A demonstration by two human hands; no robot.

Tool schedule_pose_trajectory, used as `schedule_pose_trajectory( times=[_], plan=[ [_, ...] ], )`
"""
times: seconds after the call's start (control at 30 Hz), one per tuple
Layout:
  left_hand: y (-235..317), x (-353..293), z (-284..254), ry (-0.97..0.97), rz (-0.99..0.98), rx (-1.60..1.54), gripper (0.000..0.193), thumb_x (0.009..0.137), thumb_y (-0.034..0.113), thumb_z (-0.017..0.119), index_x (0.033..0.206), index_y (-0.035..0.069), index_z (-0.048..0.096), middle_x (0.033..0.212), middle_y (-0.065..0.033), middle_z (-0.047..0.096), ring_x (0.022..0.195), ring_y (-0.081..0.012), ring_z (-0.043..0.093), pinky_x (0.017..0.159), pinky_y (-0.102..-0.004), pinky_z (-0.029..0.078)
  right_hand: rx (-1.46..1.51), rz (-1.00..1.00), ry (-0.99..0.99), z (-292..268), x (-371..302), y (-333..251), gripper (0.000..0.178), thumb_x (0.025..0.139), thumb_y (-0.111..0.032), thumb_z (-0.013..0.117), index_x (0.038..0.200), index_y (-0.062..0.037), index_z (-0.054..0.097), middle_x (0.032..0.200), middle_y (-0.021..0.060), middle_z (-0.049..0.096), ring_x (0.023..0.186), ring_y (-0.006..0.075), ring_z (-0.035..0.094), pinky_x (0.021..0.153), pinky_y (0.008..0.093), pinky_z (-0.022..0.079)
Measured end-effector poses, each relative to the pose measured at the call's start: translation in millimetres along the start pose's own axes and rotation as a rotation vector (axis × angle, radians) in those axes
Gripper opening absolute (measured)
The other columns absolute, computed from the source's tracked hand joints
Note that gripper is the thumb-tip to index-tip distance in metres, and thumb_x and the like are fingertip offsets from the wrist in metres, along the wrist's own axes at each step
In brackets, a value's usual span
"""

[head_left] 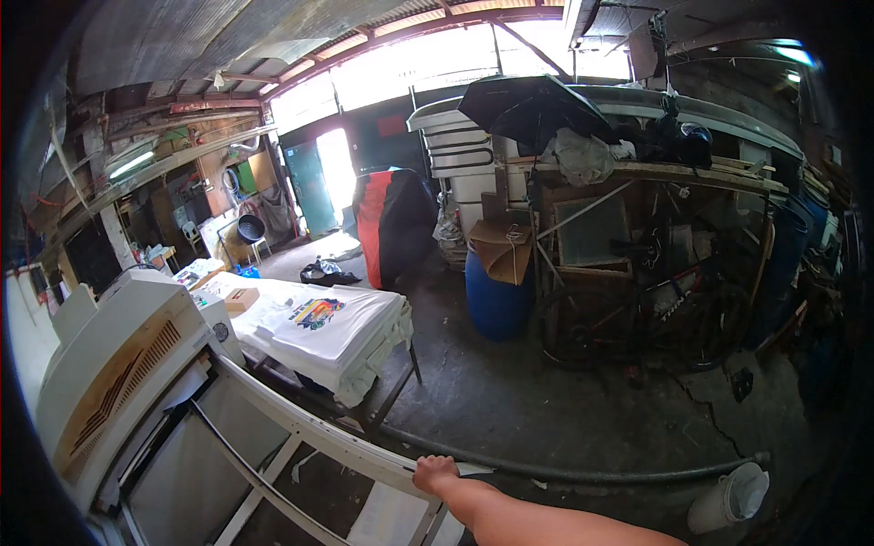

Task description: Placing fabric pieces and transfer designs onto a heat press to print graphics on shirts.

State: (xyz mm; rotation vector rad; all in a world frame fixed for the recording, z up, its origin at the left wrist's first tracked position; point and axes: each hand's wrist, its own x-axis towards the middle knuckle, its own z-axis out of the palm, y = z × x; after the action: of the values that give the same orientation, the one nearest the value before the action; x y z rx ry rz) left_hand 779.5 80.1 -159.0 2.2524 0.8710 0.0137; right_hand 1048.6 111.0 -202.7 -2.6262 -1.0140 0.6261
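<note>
My right hand (437, 474) reaches in from the lower right, its fingers curled over the near end of a long pale metal rail (328, 426). The rail belongs to the open frame of a large off-white machine (127, 373) at the left, which has a slotted, brown-stained panel. A dark curved strip (241, 464) runs across the inside of the frame. Below my hand, a white sheet or panel (387, 519) shows within the frame. My left hand is out of view.
Beyond the rail, a cloth-covered table (364, 341) bears a white printed shirt (305, 318) and a cardboard box (241, 301). A long dark pipe (583, 474) lies on the floor, near a white bucket (719, 500). A blue barrel (496, 300) and a bicycle (655, 318) stand farther back.
</note>
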Motion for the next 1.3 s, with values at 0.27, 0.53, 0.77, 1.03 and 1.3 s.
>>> schedule_pose_trajectory(
  times=[0.27,0.53,0.77,1.03,1.3],
  plan=[
    [-9,2,7,0.064,0.043,-0.006,0.037,0.079,0.025,0.052,0.103,-0.001,0.062,0.099,-0.0268,0.061,0.095,-0.0438,0.057,0.082,-0.0469,0.045,-0.003,-0.004,0.013,2,0,0,0.037,0.082,-0.032,0.053,0.108,-0.0072,0.062,0.113,0.0142,0.062,0.106,0.03,0.06,0.089,0.0417,0.045],
    [-7,3,5,0.038,-0.03,-0.022,0.036,0.079,0.024,0.052,0.103,-0.001,0.061,0.1,-0.0272,0.061,0.095,-0.0433,0.057,0.081,-0.0466,0.045,-0.011,-0.004,-0.02,-5,-4,-2,0.037,0.082,-0.033,0.053,0.108,-0.0078,0.063,0.113,0.014,0.062,0.106,0.0288,0.06,0.088,0.0408,0.046],
    [-7,2,4,0.059,0.046,-0.032,0.037,0.078,0.025,0.053,0.103,-0.001,0.061,0.099,-0.0266,0.061,0.094,-0.0438,0.057,0.082,-0.047,0.045,-0.019,-0.006,-0.01,-2,-1,0,0.038,0.083,-0.034,0.053,0.108,-0.0078,0.063,0.114,0.0137,0.062,0.106,0.0287,0.059,0.088,0.0408,0.046],
    [7,-1,-4,0.024,0.021,0.012,0.036,0.079,0.025,0.054,0.102,-0.001,0.062,0.099,-0.0264,0.061,0.096,-0.0436,0.056,0.082,-0.0468,0.044,-0.015,-0.017,0.011,-1,1,1,0.038,0.082,-0.035,0.054,0.108,-0.0072,0.063,0.113,0.014,0.062,0.106,0.0294,0.06,0.089,0.0415,0.046],
    [-8,0,3,0.034,-0.002,-0.033,0.036,0.08,0.025,0.052,0.104,-0.001,0.061,0.099,-0.0267,0.061,0.095,-0.0437,0.057,0.081,-0.047,0.045,-0.001,-0.008,0.001,-2,-5,-2,0.038,0.081,-0.033,0.055,0.107,-0.0068,0.063,0.111,0.0145,0.063,0.105,0.0298,0.06,0.088,0.0417,0.046]
  ],
)
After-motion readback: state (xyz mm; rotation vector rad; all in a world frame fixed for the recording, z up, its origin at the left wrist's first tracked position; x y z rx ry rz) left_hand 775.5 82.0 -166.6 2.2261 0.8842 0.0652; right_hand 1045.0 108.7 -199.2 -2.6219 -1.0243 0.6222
